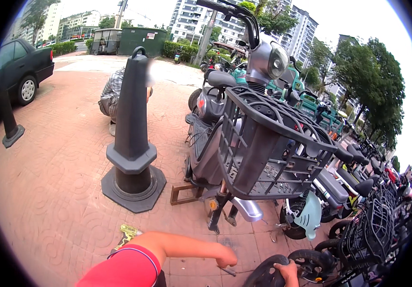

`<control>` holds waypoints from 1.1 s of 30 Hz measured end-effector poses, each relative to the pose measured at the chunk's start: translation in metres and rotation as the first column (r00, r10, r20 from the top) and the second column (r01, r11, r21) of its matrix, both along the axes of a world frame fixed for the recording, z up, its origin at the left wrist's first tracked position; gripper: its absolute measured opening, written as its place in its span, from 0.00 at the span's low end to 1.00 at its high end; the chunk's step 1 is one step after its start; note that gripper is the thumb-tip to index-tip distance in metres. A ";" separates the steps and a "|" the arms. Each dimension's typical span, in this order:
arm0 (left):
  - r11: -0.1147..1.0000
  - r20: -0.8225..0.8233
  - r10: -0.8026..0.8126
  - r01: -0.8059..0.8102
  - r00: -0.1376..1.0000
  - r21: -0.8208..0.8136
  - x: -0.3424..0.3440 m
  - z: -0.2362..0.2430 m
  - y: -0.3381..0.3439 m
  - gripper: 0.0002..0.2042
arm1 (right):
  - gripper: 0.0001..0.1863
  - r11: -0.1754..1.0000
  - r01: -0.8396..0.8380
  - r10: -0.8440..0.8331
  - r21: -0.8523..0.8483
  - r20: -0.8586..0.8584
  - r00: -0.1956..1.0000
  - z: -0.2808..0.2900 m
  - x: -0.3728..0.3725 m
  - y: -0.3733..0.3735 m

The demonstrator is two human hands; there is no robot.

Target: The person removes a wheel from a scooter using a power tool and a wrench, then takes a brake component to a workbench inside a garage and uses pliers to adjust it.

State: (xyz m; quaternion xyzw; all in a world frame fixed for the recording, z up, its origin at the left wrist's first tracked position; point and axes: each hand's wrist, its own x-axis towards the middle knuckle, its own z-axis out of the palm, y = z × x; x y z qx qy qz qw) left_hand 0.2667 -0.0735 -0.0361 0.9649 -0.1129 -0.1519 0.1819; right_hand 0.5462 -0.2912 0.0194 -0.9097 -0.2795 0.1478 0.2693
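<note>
My right hand grips the tyre of a black wheel at the lower edge of the view. Left of it, my left hand hangs low over the paving with its fingers curled closed. A thin dark rod shows just below those fingers; whether they hold it is hidden. Ahead stands a grey electric scooter with a black front basket. Its fork ends bare above the ground, with no wheel in it. A yellow-green power tool lies beside my left arm.
A tall black bollard cone stands left of the scooter, and a person crouches behind it. A rusty metal frame sits under the scooter. Parked scooters crowd the right side. A black car is far left.
</note>
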 end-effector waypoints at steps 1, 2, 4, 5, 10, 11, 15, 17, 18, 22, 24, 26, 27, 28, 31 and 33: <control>0.999 0.034 0.018 -0.017 0.999 -0.030 0.001 0.000 0.000 0.13 | 0.47 1.000 0.004 -0.005 -0.024 -0.015 1.000 0.003 -0.004 0.002; 1.000 0.034 0.019 -0.018 0.999 -0.025 0.002 0.000 0.001 0.13 | 0.47 1.000 0.004 -0.004 -0.019 -0.015 1.000 0.006 -0.009 0.004; 1.000 0.055 0.016 -0.016 0.998 -0.010 0.002 -0.002 0.006 0.13 | 0.46 0.997 0.032 -0.027 -0.064 0.072 0.997 0.012 -0.023 0.011; 1.000 0.051 0.019 -0.019 0.999 -0.006 0.001 -0.004 0.008 0.13 | 0.46 0.998 0.029 -0.024 -0.060 0.068 0.997 0.017 -0.030 0.014; 0.999 0.090 -0.031 0.029 0.995 0.020 -0.006 -0.006 0.015 0.13 | 0.43 0.997 0.032 -0.033 -0.075 -0.004 0.999 0.025 -0.035 0.008; 0.999 0.090 -0.036 0.034 0.995 0.021 -0.007 -0.004 0.014 0.13 | 0.43 0.997 0.038 -0.038 -0.074 -0.005 0.999 0.021 -0.029 0.004; 1.000 0.020 0.024 -0.025 1.000 0.008 -0.017 -0.009 0.016 0.13 | 0.35 0.997 0.075 -0.079 -0.033 -0.157 0.984 0.005 -0.010 -0.017; 0.999 -0.007 0.051 -0.051 0.999 -0.008 -0.022 -0.017 0.020 0.13 | 0.35 0.996 0.084 -0.081 0.003 -0.201 0.976 0.000 -0.009 -0.025; 0.998 -0.015 0.058 -0.058 0.998 0.011 -0.024 -0.022 0.021 0.13 | 0.35 0.995 0.092 -0.084 0.023 -0.227 0.970 -0.003 -0.008 -0.032; 0.994 -0.063 0.069 -0.064 0.996 0.083 -0.029 -0.033 0.020 0.13 | 0.34 0.980 0.136 -0.080 0.145 -0.337 0.938 -0.007 0.000 -0.064; 0.990 -0.078 0.123 -0.117 0.989 0.082 -0.034 -0.028 0.026 0.14 | 0.34 0.961 0.168 -0.076 0.221 -0.372 0.925 -0.005 0.008 -0.081; 0.981 -0.190 0.164 -0.140 0.968 0.135 -0.043 -0.020 0.036 0.15 | 0.35 0.949 0.226 -0.129 0.219 -0.383 0.914 0.013 -0.002 -0.085; 0.977 -0.189 0.198 -0.178 0.962 0.116 -0.048 -0.025 0.044 0.15 | 0.41 0.953 0.173 -0.116 0.249 -0.228 0.967 0.017 -0.002 -0.089; 0.965 -0.225 0.258 -0.238 0.939 0.114 -0.055 -0.017 0.048 0.17 | 0.42 0.964 0.150 -0.112 0.222 -0.175 0.978 0.036 -0.016 -0.087; 0.900 -0.211 0.436 -0.425 0.875 0.098 -0.072 -0.063 0.079 0.22 | 0.48 0.996 0.075 -0.083 0.041 0.250 0.965 0.044 -0.033 -0.088; 0.785 -0.182 0.617 -0.616 0.766 0.067 -0.094 -0.094 0.088 0.24 | 0.50 0.985 0.134 -0.091 -0.113 0.325 0.941 0.020 -0.051 -0.078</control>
